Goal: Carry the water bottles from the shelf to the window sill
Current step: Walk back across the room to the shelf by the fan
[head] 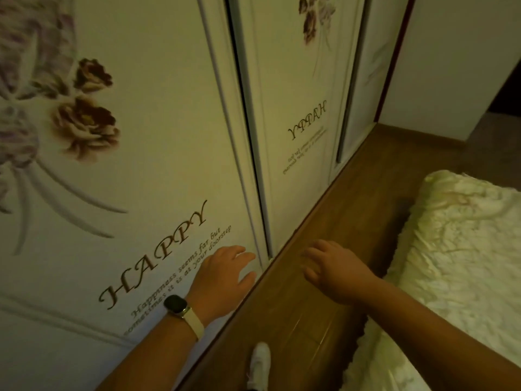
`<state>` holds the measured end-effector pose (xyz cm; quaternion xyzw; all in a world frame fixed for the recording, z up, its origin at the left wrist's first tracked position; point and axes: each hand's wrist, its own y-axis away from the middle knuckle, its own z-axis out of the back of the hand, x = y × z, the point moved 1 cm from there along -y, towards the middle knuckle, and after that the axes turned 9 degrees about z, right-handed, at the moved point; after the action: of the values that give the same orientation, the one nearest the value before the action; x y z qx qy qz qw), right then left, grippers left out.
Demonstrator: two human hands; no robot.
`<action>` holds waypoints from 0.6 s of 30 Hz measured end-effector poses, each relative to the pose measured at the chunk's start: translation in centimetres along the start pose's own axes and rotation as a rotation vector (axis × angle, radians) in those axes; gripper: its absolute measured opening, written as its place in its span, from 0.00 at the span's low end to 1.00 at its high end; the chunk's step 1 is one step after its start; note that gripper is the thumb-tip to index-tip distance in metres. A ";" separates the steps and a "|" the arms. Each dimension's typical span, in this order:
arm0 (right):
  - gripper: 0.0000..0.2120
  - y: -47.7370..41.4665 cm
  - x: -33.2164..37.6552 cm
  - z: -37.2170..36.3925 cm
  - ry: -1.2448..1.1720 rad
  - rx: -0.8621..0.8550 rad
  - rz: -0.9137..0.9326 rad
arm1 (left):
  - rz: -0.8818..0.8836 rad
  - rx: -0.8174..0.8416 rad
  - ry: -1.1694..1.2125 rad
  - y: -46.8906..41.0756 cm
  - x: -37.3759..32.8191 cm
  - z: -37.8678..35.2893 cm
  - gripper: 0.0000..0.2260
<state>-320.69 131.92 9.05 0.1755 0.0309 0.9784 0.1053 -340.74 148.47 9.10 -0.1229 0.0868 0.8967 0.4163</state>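
Observation:
No water bottle, shelf or window sill shows in the head view. My left hand [222, 275], with a smartwatch on its wrist, reaches out with relaxed fingers near the right edge of a white wardrobe door [158, 170] printed with flowers and the word HAPPY. I cannot tell whether its fingertips touch the door. My right hand [335, 269] hangs above the wooden floor [346, 221] with loosely spread fingers and holds nothing. A dark gap [253, 153] runs between this door and the neighbouring door panel [298, 136].
A bed with a cream quilted cover [451, 249] fills the right side, leaving a narrow strip of floor along the wardrobe. My white shoe [259, 362] is at the bottom. A white wall [451, 66] stands at the far right.

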 end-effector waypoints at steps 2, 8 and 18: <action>0.24 -2.6 -1.1 0.6 0.024 0.000 -0.061 | -0.050 0.019 0.020 -3.9 0.3 0.1 0.20; 0.36 -9.4 -3.6 3.0 0.057 -0.010 -0.211 | -0.184 0.037 0.048 -15.0 1.3 1.7 0.21; 0.26 -13.3 -9.7 7.8 0.076 -0.115 -0.427 | -0.383 0.124 0.063 -28.6 -3.8 2.6 0.25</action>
<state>-306.49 142.94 11.79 0.1218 0.0156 0.9398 0.3188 -316.80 164.64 11.15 -0.1394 0.1302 0.7896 0.5832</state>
